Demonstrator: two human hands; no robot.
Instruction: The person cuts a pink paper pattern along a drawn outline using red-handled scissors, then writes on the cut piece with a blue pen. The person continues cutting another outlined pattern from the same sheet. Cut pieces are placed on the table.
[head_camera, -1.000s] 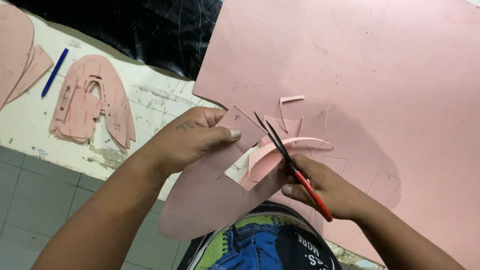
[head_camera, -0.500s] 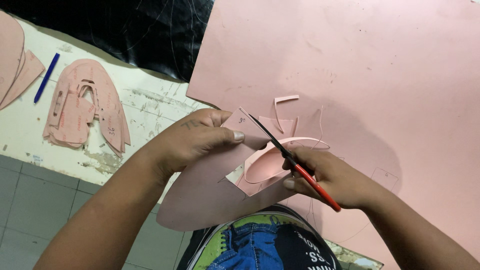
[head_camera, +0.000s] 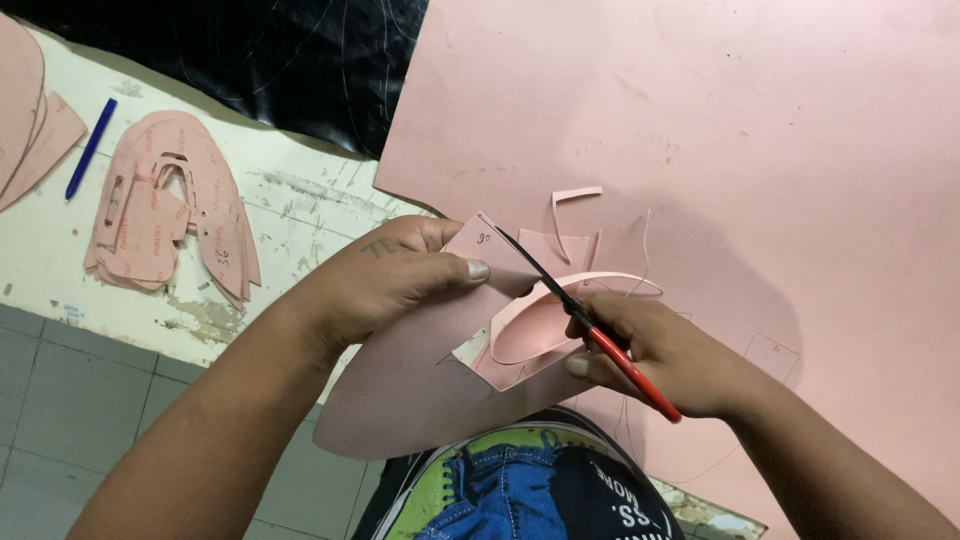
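Note:
My left hand (head_camera: 385, 280) pinches a corner of a large pink sheet (head_camera: 700, 150) near its cut edge, thumb on top. My right hand (head_camera: 655, 355) grips red-handled scissors (head_camera: 580, 315), whose dark blades point up-left into the sheet just right of my left thumb. A curved pink strip (head_camera: 560, 300) curls up from the cut between my two hands. Small pink offcuts (head_camera: 575, 195) lie on the sheet just above.
A stack of pink cut pattern pieces (head_camera: 165, 215) lies on the worn white table (head_camera: 290, 195) at left, with a blue pen (head_camera: 90, 148) beside it. More pink pieces (head_camera: 25, 110) sit at the far left edge. Black material (head_camera: 270, 50) covers the table's back.
The scissors have advanced up-left along the cut, and the curved strip has lifted and curled further. My left hand keeps its pinch on the sheet.

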